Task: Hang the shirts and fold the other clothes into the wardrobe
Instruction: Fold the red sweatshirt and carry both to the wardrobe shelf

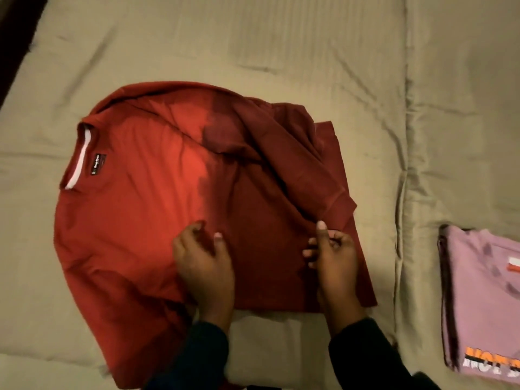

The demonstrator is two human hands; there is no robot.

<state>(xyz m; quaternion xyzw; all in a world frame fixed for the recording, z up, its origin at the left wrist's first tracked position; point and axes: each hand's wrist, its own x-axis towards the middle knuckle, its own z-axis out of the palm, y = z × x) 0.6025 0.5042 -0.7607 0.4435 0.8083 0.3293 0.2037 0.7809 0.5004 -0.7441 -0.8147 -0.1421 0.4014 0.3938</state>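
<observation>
Red long-sleeved top [157, 209] is laid flat on the bed [281, 46], collar to the camera-left, hem end to the right; its long axis thus runs left to right across the view. A sleeve [309, 175] is already drawn diagonally over the body, cuff down toward the near right.

Right hand [332, 254] is seen at that cuff, thumb up and fingers curled, apparently pinching the cloth there; the pinch itself is partly hidden. Left hand [204, 254] is held over the mid-body, fingers loosely curled, nothing clearly gripped, fingertips at or just above the cloth.

Both hands lie at the near edge, the garment extending away from them and mostly to the left. The left hand is judged nearer the collar half, the right nearer the hem, so a fold across the long axis would be led from the right.

A folded pink garment [484, 302] is noted well apart at the right.
</observation>
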